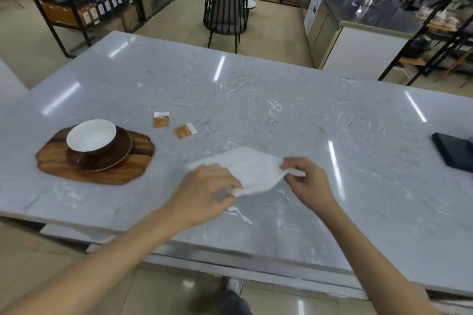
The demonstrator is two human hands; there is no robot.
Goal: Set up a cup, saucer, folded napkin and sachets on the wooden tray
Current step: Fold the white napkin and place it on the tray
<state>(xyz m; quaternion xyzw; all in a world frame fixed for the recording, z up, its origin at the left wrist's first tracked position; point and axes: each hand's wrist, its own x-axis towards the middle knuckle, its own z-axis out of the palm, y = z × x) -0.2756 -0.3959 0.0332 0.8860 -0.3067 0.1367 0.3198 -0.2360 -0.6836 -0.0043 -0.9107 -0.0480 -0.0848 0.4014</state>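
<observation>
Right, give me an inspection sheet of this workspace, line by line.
Surface: grey marble counter, glossy.
Job's things: cup on saucer on wooden tray; two sachets on the counter beyond the tray; white napkin off the tray.
Clutter: dark flat item at right edge.
Grippers: left hand and right hand each pinch a napkin edge.
Cables: nothing seen.
Surroundings: shelving, chairs, a side counter.

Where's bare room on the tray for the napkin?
Wooden tray: free strip along its near and right edge; saucer and cup fill the rest. Counter is bare beyond the sachets. Both hands hold the napkin.
</observation>
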